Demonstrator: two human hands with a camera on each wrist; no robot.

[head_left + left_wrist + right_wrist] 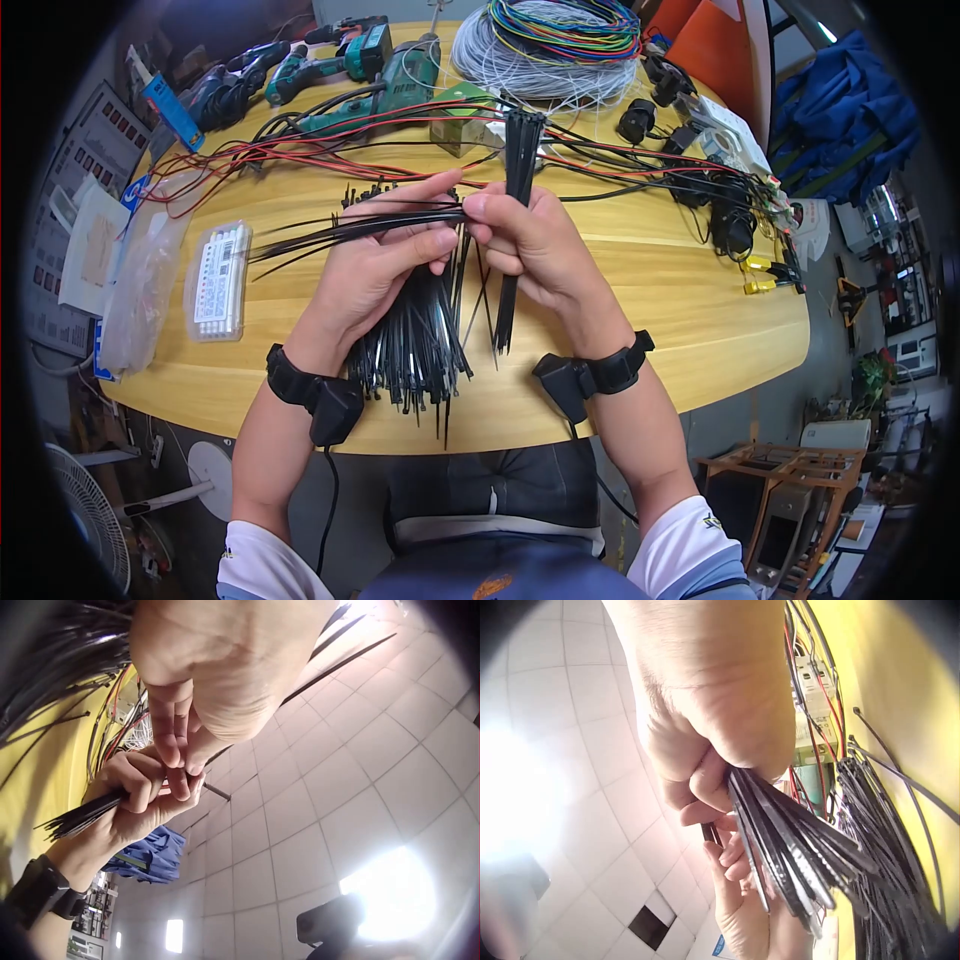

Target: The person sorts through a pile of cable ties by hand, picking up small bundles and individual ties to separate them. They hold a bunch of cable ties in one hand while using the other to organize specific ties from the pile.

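My right hand (545, 240) grips an upright bundle of black cable ties (522, 150), whose heads stick out above the fist and tails below. Its thumb and forefinger also pinch the ends of a few loose cable ties (335, 231) that run sideways to the left. My left hand (375, 268) holds these loose ties between thumb and fingers, fingertips right at the right hand's. In the left wrist view both sets of fingertips (180, 761) meet. Under the hands lies a large pile of black cable ties (415, 345) on the wooden table (640, 330).
Red and black wires (330, 150) cross the table behind the hands. Green power drills (400, 90) and a wire coil (545, 60) lie at the back. A marker case (219, 280) and plastic bag (145, 290) are left; black adapters (735, 225) lie right.
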